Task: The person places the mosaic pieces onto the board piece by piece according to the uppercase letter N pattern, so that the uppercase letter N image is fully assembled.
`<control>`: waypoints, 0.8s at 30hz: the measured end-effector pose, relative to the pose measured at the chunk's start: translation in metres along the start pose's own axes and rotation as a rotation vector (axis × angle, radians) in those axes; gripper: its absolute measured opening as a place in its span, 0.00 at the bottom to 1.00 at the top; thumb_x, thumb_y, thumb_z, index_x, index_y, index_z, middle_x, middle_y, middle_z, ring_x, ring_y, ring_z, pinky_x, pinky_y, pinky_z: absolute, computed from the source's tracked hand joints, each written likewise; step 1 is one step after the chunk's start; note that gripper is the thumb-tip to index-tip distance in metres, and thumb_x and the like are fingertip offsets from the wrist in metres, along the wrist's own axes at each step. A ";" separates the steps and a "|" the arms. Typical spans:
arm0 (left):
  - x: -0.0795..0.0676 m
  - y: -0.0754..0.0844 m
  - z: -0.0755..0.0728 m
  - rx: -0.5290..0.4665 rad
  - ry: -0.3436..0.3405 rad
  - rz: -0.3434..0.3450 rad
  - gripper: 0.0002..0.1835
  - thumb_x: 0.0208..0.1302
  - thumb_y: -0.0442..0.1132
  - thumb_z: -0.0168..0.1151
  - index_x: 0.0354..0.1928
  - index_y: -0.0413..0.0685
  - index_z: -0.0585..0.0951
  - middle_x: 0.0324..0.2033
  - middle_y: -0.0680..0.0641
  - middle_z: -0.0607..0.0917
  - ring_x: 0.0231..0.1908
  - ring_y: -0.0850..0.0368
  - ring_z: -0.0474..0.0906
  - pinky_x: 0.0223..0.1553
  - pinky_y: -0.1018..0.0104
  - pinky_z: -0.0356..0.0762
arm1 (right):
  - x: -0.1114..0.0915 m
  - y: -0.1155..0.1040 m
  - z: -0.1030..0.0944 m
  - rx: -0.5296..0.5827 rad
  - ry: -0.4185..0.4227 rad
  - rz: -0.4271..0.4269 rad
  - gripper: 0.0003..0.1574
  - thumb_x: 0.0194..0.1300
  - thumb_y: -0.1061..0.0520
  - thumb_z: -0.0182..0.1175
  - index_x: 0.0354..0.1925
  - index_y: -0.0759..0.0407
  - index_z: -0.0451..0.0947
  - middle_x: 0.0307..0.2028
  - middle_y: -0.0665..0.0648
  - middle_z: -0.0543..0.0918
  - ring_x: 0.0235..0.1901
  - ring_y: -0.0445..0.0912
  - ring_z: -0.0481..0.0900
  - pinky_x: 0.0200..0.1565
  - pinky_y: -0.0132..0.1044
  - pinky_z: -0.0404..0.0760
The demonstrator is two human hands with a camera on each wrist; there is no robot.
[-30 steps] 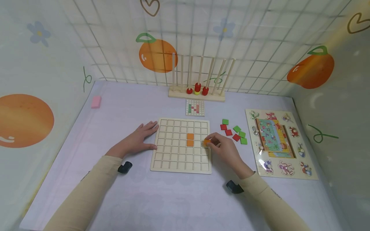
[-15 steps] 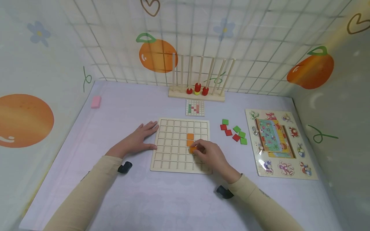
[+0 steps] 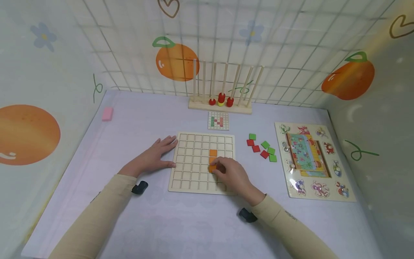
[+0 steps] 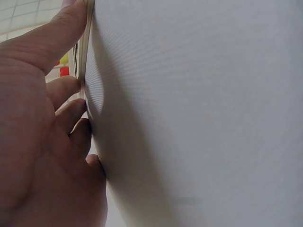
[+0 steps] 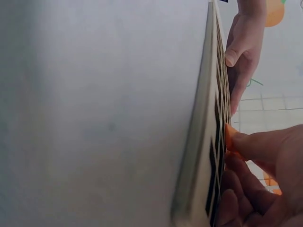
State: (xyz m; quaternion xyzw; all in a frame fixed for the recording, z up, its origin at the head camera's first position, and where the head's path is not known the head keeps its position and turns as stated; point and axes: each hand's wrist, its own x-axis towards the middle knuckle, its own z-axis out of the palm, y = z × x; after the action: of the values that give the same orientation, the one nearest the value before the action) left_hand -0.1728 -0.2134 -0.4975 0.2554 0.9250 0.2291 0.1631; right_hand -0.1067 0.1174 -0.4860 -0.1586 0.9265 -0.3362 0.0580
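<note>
A wooden grid board (image 3: 191,176) lies on the table in front of the person. My right hand (image 3: 233,175) pinches an orange square tile (image 3: 211,169) between thumb and finger, at a cell just below two orange tiles (image 3: 213,153) set in one column; the lower of those is partly covered by the fingers. In the right wrist view the held tile (image 5: 231,137) is tilted against the grid. My left hand (image 3: 152,157) rests with spread fingers at the board's left edge, its thumb and fingertips touching the rim, as the left wrist view also shows.
Loose green and red tiles (image 3: 265,154) lie right of the board. Behind it are a small pattern card (image 3: 218,121) and a wooden peg stand (image 3: 220,107) with red and yellow beads. A picture puzzle board (image 3: 315,162) lies far right, a pink block (image 3: 107,114) far left.
My right hand has carried the orange tile leftward from the board's right side to the cell under the two orange tiles. The left hand has stayed in place.
</note>
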 end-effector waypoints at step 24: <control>0.001 -0.002 0.001 -0.004 0.000 -0.001 0.54 0.61 0.62 0.70 0.81 0.50 0.54 0.81 0.49 0.48 0.80 0.48 0.38 0.80 0.50 0.30 | -0.005 0.006 -0.006 0.004 0.024 0.013 0.12 0.66 0.56 0.70 0.48 0.46 0.87 0.36 0.44 0.77 0.36 0.40 0.74 0.38 0.33 0.81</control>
State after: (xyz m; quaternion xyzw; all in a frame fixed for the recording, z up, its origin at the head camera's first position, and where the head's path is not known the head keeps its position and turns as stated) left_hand -0.1733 -0.2137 -0.4996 0.2547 0.9247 0.2309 0.1636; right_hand -0.1048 0.1267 -0.4855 -0.1486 0.9275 -0.3394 0.0495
